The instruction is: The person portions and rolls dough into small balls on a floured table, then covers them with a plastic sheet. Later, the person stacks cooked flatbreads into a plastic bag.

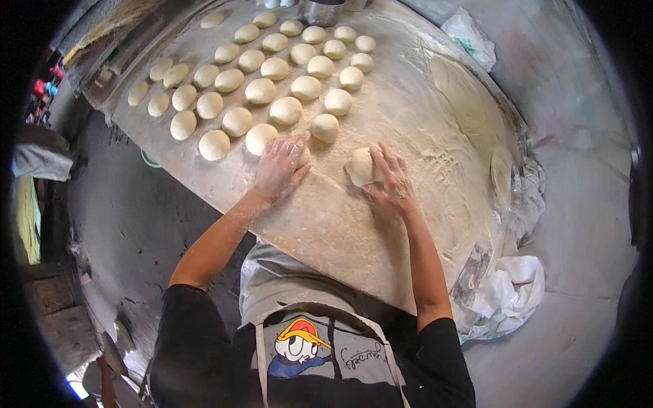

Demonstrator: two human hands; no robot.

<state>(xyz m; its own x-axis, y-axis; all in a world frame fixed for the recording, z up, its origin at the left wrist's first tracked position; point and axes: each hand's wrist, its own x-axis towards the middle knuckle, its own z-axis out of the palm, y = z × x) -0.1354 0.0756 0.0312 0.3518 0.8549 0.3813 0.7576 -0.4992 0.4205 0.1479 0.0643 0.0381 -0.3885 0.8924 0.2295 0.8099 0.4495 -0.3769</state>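
Observation:
Several rows of round, pale dough balls cover the far left part of a floured table (326, 209). My left hand (280, 166), dusted with flour, is cupped over a dough ball (303, 158) at the near end of these rows, beside another dough ball (261, 139). To the right, my right hand (390, 176), with a ring on one finger, curves around the right side of a dough ball (361, 166) resting on the table. How firmly each hand grips is partly hidden by the fingers.
A metal pot (322, 11) stands at the far edge. A sheet of dough (467, 99) lies along the right side. Crumpled white plastic bags (518, 290) lie at the near right, another bag (469, 38) at the far right. A scraper-like flat piece (472, 273) lies near the right edge.

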